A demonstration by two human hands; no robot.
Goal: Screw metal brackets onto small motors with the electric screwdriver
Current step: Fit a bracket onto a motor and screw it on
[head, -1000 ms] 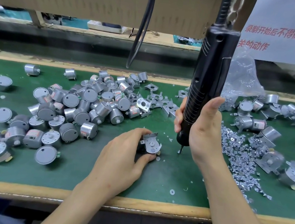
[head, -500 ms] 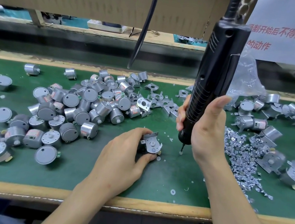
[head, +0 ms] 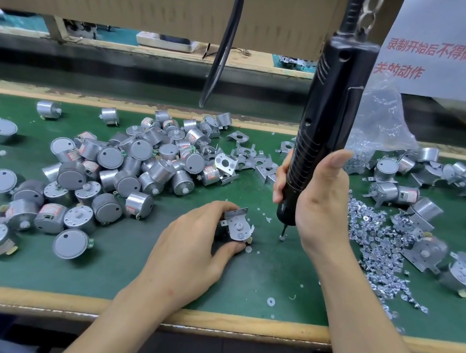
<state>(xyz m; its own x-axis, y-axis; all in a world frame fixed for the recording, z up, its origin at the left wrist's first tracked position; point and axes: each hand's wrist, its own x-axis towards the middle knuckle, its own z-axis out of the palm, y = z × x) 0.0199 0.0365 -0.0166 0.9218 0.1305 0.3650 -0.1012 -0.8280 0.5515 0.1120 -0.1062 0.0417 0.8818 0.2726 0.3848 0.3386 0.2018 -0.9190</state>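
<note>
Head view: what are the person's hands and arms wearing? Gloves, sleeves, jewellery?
Left hand and right hand are both bare: no gloves, rings, watch or wristband. Left forearm and right forearm are uncovered to the frame's bottom edge; no sleeve shows.

Head-worn view, looking down, close over workbench [head: 29,294]

Factory assembly station is indicated: green-matted worktop [head: 121,280] edged in wood, motors [head: 125,167] heaped loose in bulk, brackets [head: 246,160] and screws [head: 378,241] piled, electric screwdriver [head: 326,123] hung from overhead, printed notice [head: 452,57] posted, further bench [head: 159,53] seen behind.
</note>
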